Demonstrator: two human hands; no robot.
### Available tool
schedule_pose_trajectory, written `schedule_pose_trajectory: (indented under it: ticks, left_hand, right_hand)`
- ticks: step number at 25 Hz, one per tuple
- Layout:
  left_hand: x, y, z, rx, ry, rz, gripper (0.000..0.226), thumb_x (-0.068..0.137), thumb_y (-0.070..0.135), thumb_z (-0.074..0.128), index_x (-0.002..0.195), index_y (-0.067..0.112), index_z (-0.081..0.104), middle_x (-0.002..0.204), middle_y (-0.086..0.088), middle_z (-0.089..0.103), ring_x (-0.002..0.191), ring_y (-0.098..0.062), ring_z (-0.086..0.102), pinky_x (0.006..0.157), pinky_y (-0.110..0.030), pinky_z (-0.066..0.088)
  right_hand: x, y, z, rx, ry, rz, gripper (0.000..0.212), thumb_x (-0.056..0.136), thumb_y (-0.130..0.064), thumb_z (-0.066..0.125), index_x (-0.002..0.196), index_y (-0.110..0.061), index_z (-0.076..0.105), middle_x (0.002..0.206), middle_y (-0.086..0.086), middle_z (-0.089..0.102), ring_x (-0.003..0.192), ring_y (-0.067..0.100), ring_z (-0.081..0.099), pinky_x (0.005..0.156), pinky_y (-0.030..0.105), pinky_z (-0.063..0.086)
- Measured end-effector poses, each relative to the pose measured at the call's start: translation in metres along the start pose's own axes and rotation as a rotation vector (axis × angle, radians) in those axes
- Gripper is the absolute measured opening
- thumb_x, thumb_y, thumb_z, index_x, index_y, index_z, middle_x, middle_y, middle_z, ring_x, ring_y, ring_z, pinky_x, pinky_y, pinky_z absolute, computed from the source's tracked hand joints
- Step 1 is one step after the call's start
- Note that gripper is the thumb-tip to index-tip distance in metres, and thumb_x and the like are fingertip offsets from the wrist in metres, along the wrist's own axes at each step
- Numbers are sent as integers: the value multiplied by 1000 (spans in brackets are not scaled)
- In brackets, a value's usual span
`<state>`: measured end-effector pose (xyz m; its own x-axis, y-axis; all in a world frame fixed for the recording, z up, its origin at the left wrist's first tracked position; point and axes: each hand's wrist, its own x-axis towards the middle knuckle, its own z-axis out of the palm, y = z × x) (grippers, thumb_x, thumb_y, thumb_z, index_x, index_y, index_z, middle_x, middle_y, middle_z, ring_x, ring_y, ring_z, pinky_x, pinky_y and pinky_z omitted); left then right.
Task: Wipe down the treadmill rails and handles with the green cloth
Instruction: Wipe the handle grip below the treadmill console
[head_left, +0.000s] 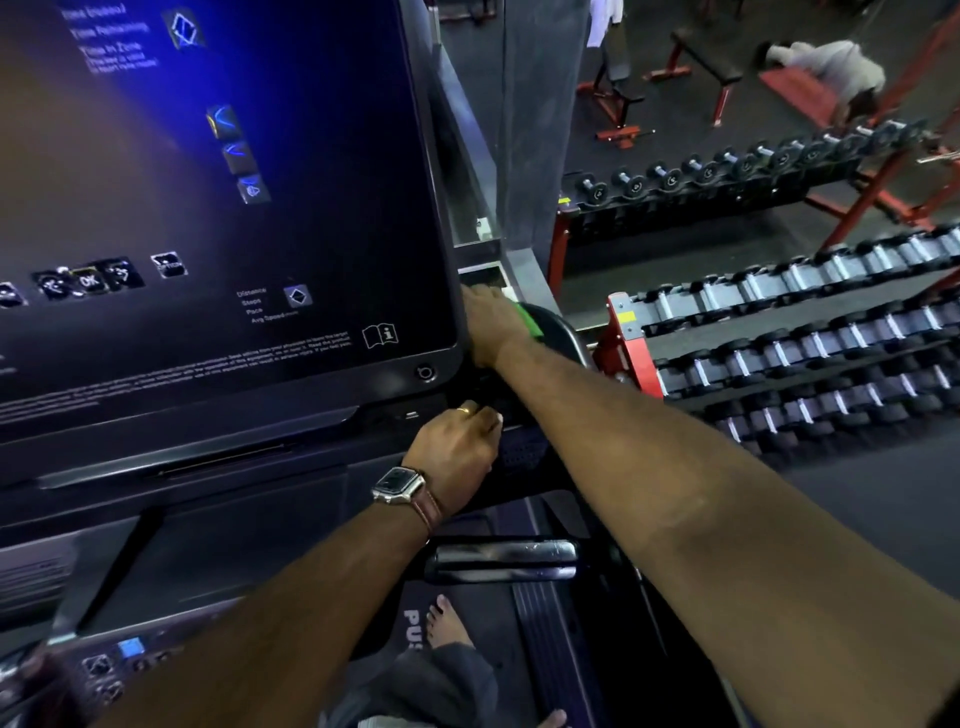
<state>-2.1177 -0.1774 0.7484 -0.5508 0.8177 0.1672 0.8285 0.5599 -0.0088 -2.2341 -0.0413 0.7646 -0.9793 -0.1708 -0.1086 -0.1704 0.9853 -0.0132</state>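
Right arm stretched long, near right to far centre. Right hand (491, 325) lies palm down on the green cloth (529, 318), which sits on the curved black rail (565, 335). The fingers underneath are hidden, so I cannot tell whether they curl.

Left hand (454, 452), watch (397, 483) at the wrist, is clenched round a dark handle (524, 457) under the console (208, 208) corner.

Console edge touches the right hand's left side. Just right of the rail stands a red dumbbell rack (626, 343). Nearer, a silver grip (504, 558) lies above a bare foot (447, 621).
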Motion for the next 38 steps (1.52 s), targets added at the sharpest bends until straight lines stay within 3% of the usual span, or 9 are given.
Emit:
schedule_pose_trajectory:
  ticks: [4, 8, 11, 14, 17, 23, 27, 33, 38]
  left_hand:
    - [-4, 1, 2, 34, 71, 34, 18, 71, 8, 69, 86, -1, 68, 76, -10, 60, 62, -28, 57, 46, -34, 48]
    - [-9, 1, 2, 75, 87, 138, 14, 76, 12, 51, 69, 7, 63, 69, -8, 55, 61, -28, 54, 50, -35, 46]
    - [-12, -2, 0, 83, 40, 178, 10, 71, 11, 65, 64, 9, 59, 63, -8, 56, 61, -29, 57, 49, -34, 48]
    - [-6, -2, -10, 60, -82, 123, 31, 54, 16, 87, 67, 9, 59, 65, -6, 56, 62, -27, 58, 40, -29, 42]
    - [-3, -1, -13, 35, -103, 89, 43, 42, 20, 92, 68, 10, 59, 68, -5, 56, 65, -26, 58, 35, -26, 41]
    - [-5, -3, -7, 84, -32, 140, 24, 62, 11, 81, 71, 8, 59, 71, -9, 55, 66, -28, 54, 49, -36, 45]
    - [-12, -5, -7, 103, -34, 198, 15, 69, 10, 76, 68, 8, 61, 70, -7, 55, 67, -28, 54, 53, -36, 47]
    - [-25, -12, -12, 26, -136, 48, 18, 68, 7, 78, 67, 7, 59, 73, -9, 54, 61, -30, 55, 37, -34, 44]
    - [-23, -9, -24, 84, -257, -86, 11, 85, 13, 57, 89, 6, 65, 92, -10, 59, 88, -33, 59, 53, -36, 42]
  right_hand:
    - [-16, -8, 15, 20, 33, -76, 69, 85, -32, 60, 148, -18, 36, 153, 5, 33, 141, 25, 29, 119, 42, 21]
    - [-68, -2, 27, 163, 53, -58, 57, 97, -43, 38, 152, -30, 29, 163, 0, 13, 151, 22, 5, 122, 47, 6]
    - [-115, 6, 38, 132, 116, -53, 51, 98, -53, 32, 146, -38, 37, 162, 2, 17, 150, 26, 9, 121, 52, 9]
    - [-158, 18, 52, 73, 119, 81, 59, 95, -57, 37, 150, -43, 22, 163, 10, 11, 150, 31, 8, 121, 52, 9]
    - [-194, 11, 62, 59, 94, 310, 69, 95, -54, 43, 154, -40, 9, 162, 18, 3, 149, 38, 3, 120, 56, 11]
    - [-175, 12, 53, 202, 102, 475, 61, 97, -65, 20, 152, -39, 14, 162, 18, 6, 146, 42, 14, 116, 60, 20]
    - [-109, 32, 41, 299, 71, 557, 64, 92, -69, 24, 149, -39, 26, 159, 16, 16, 142, 40, 23, 111, 64, 22]
    - [-72, 25, 29, 109, 47, 291, 61, 93, -68, 24, 149, -43, 26, 163, 10, 11, 147, 38, 13, 115, 64, 14]
    - [-115, -18, 49, 93, 159, 83, 52, 94, -59, 30, 139, -38, 46, 163, 10, 14, 148, 36, 13, 117, 59, 13]
